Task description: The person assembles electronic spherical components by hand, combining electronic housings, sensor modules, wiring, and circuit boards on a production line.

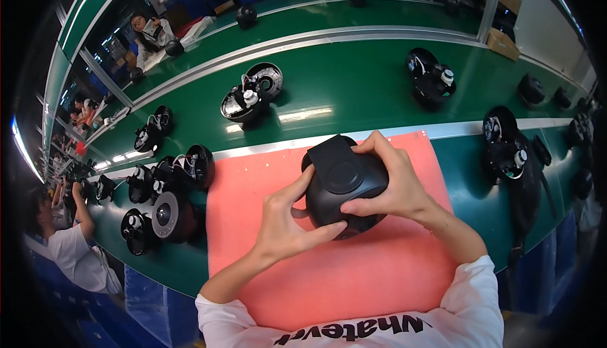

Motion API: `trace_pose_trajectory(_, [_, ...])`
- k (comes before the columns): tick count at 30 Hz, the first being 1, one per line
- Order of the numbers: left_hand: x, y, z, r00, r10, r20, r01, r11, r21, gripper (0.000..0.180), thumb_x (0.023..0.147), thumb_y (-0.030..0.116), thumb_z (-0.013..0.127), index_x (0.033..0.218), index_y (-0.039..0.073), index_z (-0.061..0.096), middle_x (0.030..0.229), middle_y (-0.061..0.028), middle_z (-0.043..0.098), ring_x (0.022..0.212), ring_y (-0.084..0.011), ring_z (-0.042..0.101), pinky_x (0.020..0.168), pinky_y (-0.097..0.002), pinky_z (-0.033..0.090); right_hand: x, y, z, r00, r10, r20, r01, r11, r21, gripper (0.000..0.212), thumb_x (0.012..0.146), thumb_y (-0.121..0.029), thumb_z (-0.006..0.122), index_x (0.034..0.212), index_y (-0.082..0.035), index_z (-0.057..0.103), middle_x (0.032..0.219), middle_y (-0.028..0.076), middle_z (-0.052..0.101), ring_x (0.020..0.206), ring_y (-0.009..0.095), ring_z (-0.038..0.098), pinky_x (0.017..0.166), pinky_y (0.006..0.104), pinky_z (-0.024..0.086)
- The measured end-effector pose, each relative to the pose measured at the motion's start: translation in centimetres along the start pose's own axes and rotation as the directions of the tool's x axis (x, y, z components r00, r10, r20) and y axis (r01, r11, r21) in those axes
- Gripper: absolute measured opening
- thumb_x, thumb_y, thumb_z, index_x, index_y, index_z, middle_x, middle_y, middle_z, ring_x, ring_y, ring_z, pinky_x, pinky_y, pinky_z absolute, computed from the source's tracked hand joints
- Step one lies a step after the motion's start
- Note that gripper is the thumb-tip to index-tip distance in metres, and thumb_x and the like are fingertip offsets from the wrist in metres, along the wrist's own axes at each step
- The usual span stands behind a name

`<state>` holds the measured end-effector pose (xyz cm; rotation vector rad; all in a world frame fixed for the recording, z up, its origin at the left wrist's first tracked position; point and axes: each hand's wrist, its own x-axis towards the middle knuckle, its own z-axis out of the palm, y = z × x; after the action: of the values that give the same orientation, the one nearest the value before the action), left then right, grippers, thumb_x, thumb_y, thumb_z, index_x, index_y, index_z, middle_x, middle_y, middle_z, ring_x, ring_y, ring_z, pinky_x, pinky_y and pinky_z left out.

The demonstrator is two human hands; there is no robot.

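Note:
A black rounded plastic housing is held between my two hands above a pink mat. On its upper side is a flat black piece with a round end. My left hand grips the housing's left side, its thumb reaching along the near edge. From the right, my right hand curls around it, with fingers over the far edge and the thumb on the near face. The underside of the housing is hidden.
Opened black housings with white inner parts stand on the green bench, among them one at far left-centre, one at far right and one at right. Several cluster left, beside a grey round speaker-like unit. Other people work farther off.

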<state>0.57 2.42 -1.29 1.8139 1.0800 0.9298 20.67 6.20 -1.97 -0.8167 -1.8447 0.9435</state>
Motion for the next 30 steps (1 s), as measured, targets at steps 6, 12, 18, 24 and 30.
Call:
trace_pose_trajectory(6, [2.9, -1.5, -1.6, 0.999, -0.025, -0.048, 0.019, 0.991, -0.134, 0.091, 0.059, 0.019, 0.079, 0.130, -0.011, 0.031, 0.117, -0.0205, 0.053, 0.111, -0.0275, 0.051, 0.071, -0.0325, 0.055, 2.9, 0.6, -0.6, 1.000, 0.017, -0.019, -0.017, 0.999, -0.029, 0.076, 0.057, -0.042, 0.080, 0.110, -0.001, 0.043, 0.105, 0.019, 0.057, 0.092, 0.027, 0.059, 0.076, 0.0357, 0.048])
trace_pose_trajectory(12, [5.7, -3.0, -1.7, 0.967, -0.023, -0.254, -0.208, 0.503, -0.839, 0.067, 0.078, 0.044, 0.057, 0.128, 0.004, 0.037, 0.125, -0.0127, 0.047, 0.116, -0.0263, 0.046, 0.097, -0.0401, 0.040, 3.6, -1.4, 1.4, 0.969, -0.198, -0.145, 0.211, 0.975, 0.075, 0.102, 0.060, -0.022, 0.080, 0.138, -0.008, 0.015, 0.126, 0.016, 0.041, 0.115, 0.027, 0.047, 0.090, 0.0364, 0.045])
trace_pose_trajectory(18, [9.8, -1.4, 2.6, 0.883, -0.210, -0.420, -0.340, 0.331, -0.880, 0.066, 0.083, 0.063, 0.038, 0.128, 0.014, 0.039, 0.126, -0.0082, 0.045, 0.114, -0.0258, 0.046, 0.094, -0.0405, 0.043, 4.6, 0.7, 2.5, 0.830, -0.399, -0.391, 0.318, 0.913, -0.257, 0.101, 0.056, -0.024, 0.082, 0.136, -0.003, 0.024, 0.120, 0.020, 0.050, 0.096, 0.030, 0.060, 0.079, 0.0350, 0.052])
trace_pose_trajectory(24, [12.7, -3.2, 2.8, 0.897, -0.031, -0.442, -0.425, 0.217, -0.879, 0.065, 0.081, 0.064, 0.042, 0.124, 0.016, 0.043, 0.122, -0.0067, 0.048, 0.108, -0.0246, 0.051, 0.089, -0.0400, 0.047, 4.9, 1.1, 1.0, 0.781, -0.471, -0.411, 0.341, 0.872, -0.351, 0.101, 0.053, -0.026, 0.083, 0.135, -0.004, 0.028, 0.116, 0.018, 0.053, 0.092, 0.028, 0.062, 0.077, 0.0348, 0.054])
trace_pose_trajectory(30, [13.2, -3.1, 3.2, 0.932, -0.228, -0.282, -0.201, 0.323, -0.925, 0.069, 0.081, 0.063, 0.045, 0.128, 0.014, 0.039, 0.128, -0.0101, 0.043, 0.117, -0.0270, 0.045, 0.097, -0.0418, 0.040, 5.2, 3.6, 1.0, 0.865, -0.198, -0.460, 0.159, 0.980, -0.123, 0.104, 0.060, -0.032, 0.077, 0.138, -0.004, 0.015, 0.118, 0.024, 0.049, 0.100, 0.036, 0.057, 0.082, 0.0380, 0.050])
